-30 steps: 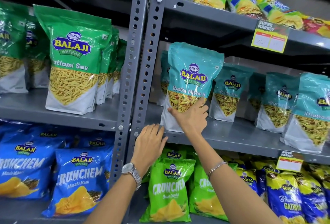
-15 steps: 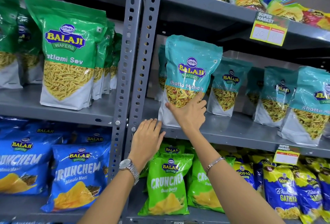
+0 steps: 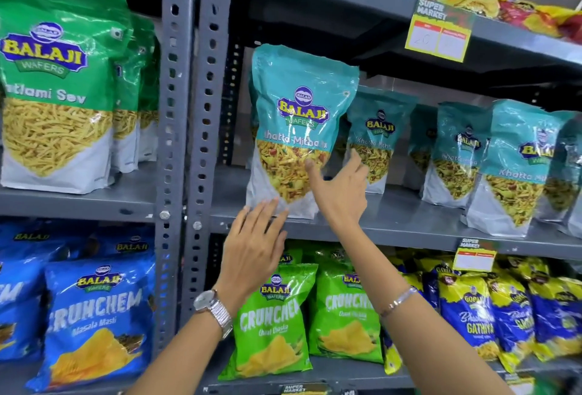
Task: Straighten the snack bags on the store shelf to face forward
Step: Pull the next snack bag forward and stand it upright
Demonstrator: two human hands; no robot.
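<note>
Pouch: teal Khatta Mitha bag [image 3: 297, 129] upright at front edge of middle shelf [image 3: 393, 224], just right of grey upright post [image 3: 214, 111]; face forward, top leaning slightly toward 1 o'clock.
Neighbours: more teal pouches [image 3: 374, 139] behind and toward 3 o'clock, set further back on same shelf, some turned off square.
Left hand [image 3: 252, 249]: fingers spread and loose, tips at white base of pouch near 6 o'clock; contact either light or absent, cannot tell which; gripping nothing.
Right hand [image 3: 341, 186]: fingers splayed, index tip at clear window near 4 o'clock of pouch face, remaining fingers toward next pouch back; pinching nothing.
Weight, judged: light to moderate; loose mix visibly settled low, so bottom-heavy and steady on gusset base.
Stiffness, judged: soft film, upper half mostly air; likely to crumple under squeeze and contents to crush.
Surface, judged: glossy and slick; flat-palm pushes apt to slide.
Hold points, judged: both lower side seams at 8 and 4 o'clock for squaring base; top seal at 12 o'clock for correcting lean.
Risk, judged: push high on face could tip pouch backward into row behind.
</note>
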